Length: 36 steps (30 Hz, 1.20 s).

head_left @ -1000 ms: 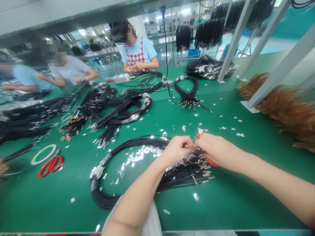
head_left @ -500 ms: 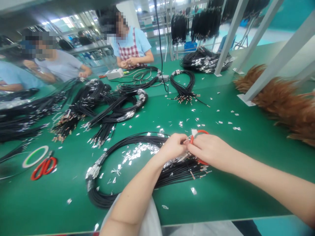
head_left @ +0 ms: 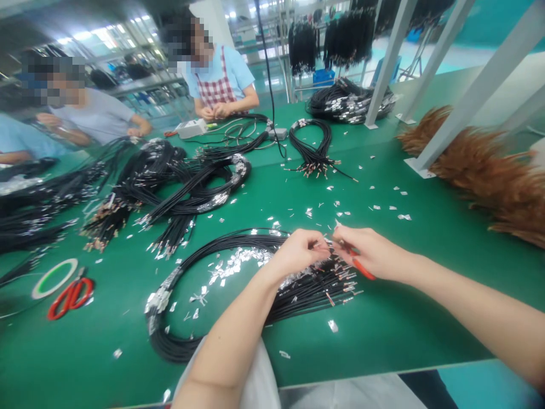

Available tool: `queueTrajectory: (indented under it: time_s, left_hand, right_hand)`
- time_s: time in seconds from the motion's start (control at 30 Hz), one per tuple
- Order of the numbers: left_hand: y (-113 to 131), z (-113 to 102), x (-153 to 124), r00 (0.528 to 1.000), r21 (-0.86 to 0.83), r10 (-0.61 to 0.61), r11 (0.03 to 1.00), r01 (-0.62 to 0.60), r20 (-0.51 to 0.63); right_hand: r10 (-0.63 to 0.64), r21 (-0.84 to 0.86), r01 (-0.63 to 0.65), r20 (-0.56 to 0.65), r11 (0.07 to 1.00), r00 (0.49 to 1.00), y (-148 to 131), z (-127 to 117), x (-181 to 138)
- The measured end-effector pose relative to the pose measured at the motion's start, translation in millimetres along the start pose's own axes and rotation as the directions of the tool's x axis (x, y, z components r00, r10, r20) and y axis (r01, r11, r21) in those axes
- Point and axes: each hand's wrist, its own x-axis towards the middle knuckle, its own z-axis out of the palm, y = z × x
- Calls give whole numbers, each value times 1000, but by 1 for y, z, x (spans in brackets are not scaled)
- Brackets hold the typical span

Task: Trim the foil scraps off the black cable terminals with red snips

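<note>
While the right hand (head_left: 374,250) grips a red-handled tool (head_left: 364,269), the left hand (head_left: 301,250) is closed over the nearest cable bundle (head_left: 172,345), contents indeterminable. That bundle lies looped on the green table (head_left: 404,329); beyond are coiled cables (head_left: 183,196) and, farther, a co-worker (head_left: 217,91).

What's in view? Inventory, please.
Table: 1, green, centre
Near bundle: 1, black, under hands
Other bundles: several, black, left and far
Scraps: many, silver, scattered on table
Tool: 1, red-handled, in right hand
Scissors: 1, red-handled, table left
Tape: 1, white, beside scissors
Power strip: 1, white, far side
Box: 1, grey, far side
Cord: 1, black, hanging
Posts: 3+, grey, right
Bristles: one mass, brown, right
Co-workers: 3, blue/grey tops, far left
Hanging items: several, black, background
Bin: 1+, blue, background
Left hand: 1, bare, over near bundle
Right hand: 1, bare, on tool
</note>
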Motion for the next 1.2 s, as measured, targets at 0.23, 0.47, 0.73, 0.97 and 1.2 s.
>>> queueTrajectory:
  time_s: [0.23,0.47,0.73,0.97,1.2]
  left_hand:
    - [-1,1,0,1000,93,-24,995,25,-16]
    - [-6,2,5,999,160,2,987,4,-36]
    - [-11,3,8,998,20,-59,998,58,26]
    - [-17,3,11,994,27,-8,1000,5,105]
    - [-17,3,12,993,28,-40,999,37,109]
  right_hand:
    - [48,34,-44,-105,998,993,6,6,-6]
    - [-251,-516,160,-111,842,962,-1,26,-7]
    - [-175,-478,63,-194,876,965,0,42,-15]
    - [24,-308,-74,-163,949,986,-2,40,-17]
    - [49,-276,-132,-288,952,956,-7,49,-22]
